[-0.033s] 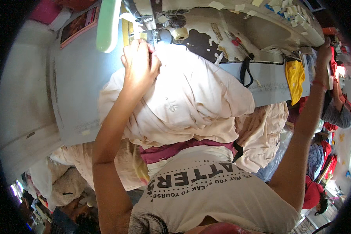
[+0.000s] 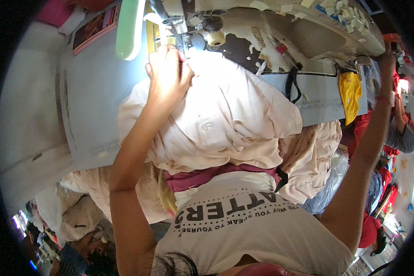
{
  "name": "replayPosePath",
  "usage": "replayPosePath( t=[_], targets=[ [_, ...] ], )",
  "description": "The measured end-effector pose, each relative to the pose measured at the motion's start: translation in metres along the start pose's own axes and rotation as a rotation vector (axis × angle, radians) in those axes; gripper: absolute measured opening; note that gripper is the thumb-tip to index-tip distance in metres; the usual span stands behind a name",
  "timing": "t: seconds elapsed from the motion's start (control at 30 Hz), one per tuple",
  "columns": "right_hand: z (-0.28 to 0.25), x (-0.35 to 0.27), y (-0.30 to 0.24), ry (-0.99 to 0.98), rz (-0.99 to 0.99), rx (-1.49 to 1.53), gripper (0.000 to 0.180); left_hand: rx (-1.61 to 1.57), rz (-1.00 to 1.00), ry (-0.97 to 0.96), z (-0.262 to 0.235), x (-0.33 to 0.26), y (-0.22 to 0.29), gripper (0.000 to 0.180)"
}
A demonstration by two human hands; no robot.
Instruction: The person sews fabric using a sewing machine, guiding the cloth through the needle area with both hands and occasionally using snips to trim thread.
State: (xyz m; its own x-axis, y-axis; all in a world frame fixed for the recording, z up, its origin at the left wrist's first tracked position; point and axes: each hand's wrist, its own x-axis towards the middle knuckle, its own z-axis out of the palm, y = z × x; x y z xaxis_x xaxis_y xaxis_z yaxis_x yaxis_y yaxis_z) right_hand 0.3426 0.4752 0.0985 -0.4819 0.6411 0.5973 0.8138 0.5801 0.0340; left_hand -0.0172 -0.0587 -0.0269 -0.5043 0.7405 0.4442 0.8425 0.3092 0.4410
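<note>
Head view, hands (image 2: 168, 76) on cream fabric (image 2: 225, 115) — sewing machine (image 2: 280, 32) behind

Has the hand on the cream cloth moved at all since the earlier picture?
No. The left hand lies on the cream cloth just below the sewing machine's needle area, at the same spot against the green lamp as before.

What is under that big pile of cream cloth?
The cream cloth lies on the pale blue sewing table, which shows around it. The left hand presses its top edge by the sewing machine. Anything beneath the pile is covered.
</note>
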Motion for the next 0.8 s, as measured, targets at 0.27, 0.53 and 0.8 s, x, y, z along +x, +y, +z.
replayPosePath(
  t=[0.27,0.53,0.8],
  targets=[
    [0.006,-0.026,-0.051,0.136,0.332,0.542,0.051,-0.464,-0.289,-0.167,-0.016,0.000,0.004,0.006],
    [0.027,-0.062,-0.073,0.299,0.279,0.693,0.049,-0.892,-0.357,-0.238,-0.015,0.001,0.000,0.006],
    [0.000,-0.041,0.007,0.416,-0.237,-0.122,0.034,-1.135,-0.431,-0.328,-0.033,-0.016,0.002,0.020]
  ],
)
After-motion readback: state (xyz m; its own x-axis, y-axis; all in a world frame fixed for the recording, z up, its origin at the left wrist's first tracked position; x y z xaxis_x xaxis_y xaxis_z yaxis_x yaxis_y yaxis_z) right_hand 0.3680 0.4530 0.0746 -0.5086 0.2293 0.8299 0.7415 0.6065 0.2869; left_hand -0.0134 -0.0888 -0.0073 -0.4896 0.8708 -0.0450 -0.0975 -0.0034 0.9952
